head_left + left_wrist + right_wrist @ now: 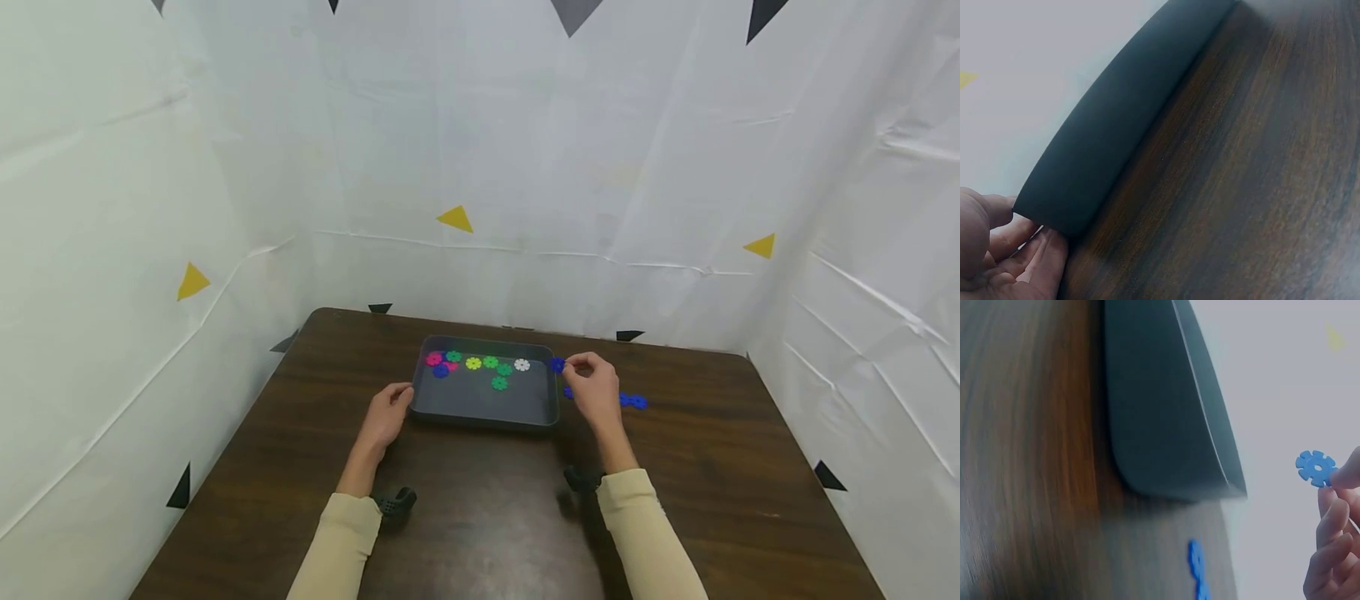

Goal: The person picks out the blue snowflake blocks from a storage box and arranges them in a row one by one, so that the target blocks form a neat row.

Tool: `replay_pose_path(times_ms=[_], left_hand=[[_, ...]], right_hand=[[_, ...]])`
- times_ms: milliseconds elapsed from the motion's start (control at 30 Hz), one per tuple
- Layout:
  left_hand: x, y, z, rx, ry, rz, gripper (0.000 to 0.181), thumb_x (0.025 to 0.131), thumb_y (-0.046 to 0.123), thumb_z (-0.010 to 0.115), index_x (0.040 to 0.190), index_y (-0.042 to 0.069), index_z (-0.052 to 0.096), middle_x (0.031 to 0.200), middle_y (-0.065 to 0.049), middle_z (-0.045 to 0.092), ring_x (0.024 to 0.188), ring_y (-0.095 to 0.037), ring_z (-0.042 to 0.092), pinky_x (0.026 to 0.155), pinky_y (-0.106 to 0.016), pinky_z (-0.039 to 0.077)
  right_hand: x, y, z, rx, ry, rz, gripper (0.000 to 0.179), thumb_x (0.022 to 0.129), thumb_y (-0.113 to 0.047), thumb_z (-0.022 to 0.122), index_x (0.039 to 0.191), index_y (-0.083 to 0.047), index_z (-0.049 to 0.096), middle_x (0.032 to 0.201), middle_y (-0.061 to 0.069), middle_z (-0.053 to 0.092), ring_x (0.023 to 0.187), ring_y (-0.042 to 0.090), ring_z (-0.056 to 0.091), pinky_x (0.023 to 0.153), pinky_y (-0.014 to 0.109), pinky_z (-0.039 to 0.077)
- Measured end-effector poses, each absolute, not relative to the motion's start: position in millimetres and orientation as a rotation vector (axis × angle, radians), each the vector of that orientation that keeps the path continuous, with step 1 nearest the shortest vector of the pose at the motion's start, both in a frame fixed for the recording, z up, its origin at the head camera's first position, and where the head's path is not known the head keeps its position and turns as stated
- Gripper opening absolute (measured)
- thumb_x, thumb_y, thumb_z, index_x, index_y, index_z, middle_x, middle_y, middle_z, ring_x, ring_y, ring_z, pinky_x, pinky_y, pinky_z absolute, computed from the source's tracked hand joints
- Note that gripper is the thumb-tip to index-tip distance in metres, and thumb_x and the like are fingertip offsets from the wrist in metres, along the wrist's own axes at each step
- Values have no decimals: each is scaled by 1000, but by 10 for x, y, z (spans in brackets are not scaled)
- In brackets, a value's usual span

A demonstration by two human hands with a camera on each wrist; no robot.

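Note:
A dark tray (480, 408) stands on the table with several flower-shaped plastic discs inside, among them a white disc (522, 365) and a yellow disc (473, 363). My left hand (387, 410) grips the tray's left side near its front corner, thumb at the rim and fingers against the wall. Between thumb and fingertips my right hand (595, 390) pinches a blue notched disc (1316, 468), held up just beyond the tray's right rim. Below that hand, blue discs (638, 402) lie on the table, joined in a strip partly hidden by the hand.
The brown wooden table (480, 517) reaches back to a white sheet (480, 142) hung around it, marked with yellow and black triangles. Pink discs (434, 359) and green discs (499, 383) lie spread in the tray.

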State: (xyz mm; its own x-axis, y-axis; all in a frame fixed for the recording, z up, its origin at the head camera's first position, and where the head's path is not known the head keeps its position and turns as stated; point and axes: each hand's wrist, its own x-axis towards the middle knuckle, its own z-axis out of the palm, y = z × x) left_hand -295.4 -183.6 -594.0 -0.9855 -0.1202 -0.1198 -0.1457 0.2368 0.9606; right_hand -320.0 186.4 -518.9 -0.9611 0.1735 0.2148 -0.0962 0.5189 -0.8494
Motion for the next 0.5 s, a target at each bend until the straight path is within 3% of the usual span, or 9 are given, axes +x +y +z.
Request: replay_pose_path(times_ms=[500], left_hand=[[-2959,-1854,-5949,-253,2429,1920,50,114,37,53,153,6,55,156,-21,57,143,-38,57,120,-59,48]], right_hand=[[-3118,2422,-5261,-239,-2472,1344,24,102,-26,68,111,-5,75,111,18,76,91,24,63,76,30,50]])
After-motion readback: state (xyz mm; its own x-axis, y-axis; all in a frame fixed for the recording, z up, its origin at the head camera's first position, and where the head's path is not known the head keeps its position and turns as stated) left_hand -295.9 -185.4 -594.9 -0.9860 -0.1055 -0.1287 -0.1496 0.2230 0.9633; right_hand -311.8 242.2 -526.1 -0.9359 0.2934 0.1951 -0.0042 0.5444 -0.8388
